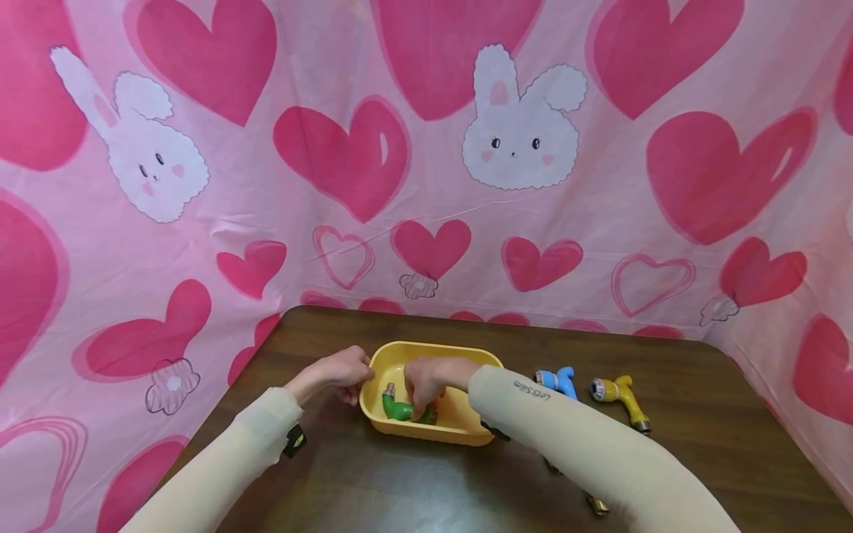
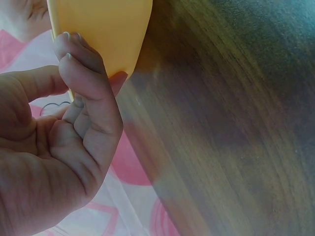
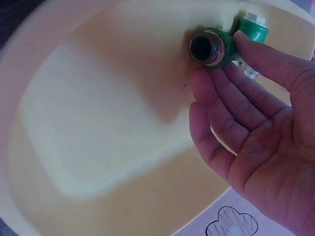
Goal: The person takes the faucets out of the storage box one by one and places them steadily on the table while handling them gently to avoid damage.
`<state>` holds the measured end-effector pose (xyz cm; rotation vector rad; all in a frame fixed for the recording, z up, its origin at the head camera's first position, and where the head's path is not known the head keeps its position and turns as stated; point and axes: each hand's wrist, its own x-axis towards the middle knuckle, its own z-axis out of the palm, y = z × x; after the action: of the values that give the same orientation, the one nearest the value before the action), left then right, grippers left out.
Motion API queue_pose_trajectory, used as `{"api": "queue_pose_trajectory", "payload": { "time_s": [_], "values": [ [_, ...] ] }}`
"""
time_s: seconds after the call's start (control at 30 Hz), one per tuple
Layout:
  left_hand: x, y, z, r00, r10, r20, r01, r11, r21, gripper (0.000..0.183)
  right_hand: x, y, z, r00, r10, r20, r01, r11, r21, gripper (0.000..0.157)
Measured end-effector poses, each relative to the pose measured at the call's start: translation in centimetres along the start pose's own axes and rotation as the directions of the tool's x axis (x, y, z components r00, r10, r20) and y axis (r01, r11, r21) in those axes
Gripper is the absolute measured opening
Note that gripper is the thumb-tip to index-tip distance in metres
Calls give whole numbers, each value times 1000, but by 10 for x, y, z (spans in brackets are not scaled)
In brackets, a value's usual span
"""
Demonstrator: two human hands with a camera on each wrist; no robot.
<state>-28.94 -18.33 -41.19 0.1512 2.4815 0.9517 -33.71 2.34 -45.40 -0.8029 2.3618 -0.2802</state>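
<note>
A yellow plastic basin (image 1: 436,437) stands on the table. At its left end my left hand (image 1: 345,372) pinches the rim; the left wrist view shows the thumb and fingertips on either side of the basin wall (image 2: 106,29). My right hand (image 1: 425,381) reaches down inside and holds a green pipe fitting (image 1: 397,411) near the front wall. In the right wrist view the thumb and fingers grip the green fitting, whose threaded metal mouth (image 3: 206,47) faces the camera. A pale hex plug (image 3: 255,19) shows on its far branch. My palm covers none of the threaded end.
To the right of the basin lie a blue fitting (image 1: 565,381), partly behind my right sleeve, and a yellow fitting (image 1: 625,392). A brass end (image 1: 597,505) shows below the right forearm. A pink heart-printed cloth (image 1: 426,185) hangs behind the dark wooden table (image 1: 413,488).
</note>
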Motion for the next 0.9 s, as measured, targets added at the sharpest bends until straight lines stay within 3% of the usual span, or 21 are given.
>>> {"api": "queue_pose_trajectory", "payload": {
  "time_s": [0.13,0.47,0.9],
  "values": [
    [-2,0,1,1000,2,3,-2,1000,10,18,-4,-1,0,1000,17,-11,-18,999,-31,21],
    [0,-1,1,1000,11,-3,-11,1000,16,19,-52,-28,-17,999,35,-33,-36,999,-30,16],
    [0,0,1,1000,22,-8,-22,1000,19,19,-52,-16,-19,997,64,-54,-64,998,-5,18]
  ]
}}
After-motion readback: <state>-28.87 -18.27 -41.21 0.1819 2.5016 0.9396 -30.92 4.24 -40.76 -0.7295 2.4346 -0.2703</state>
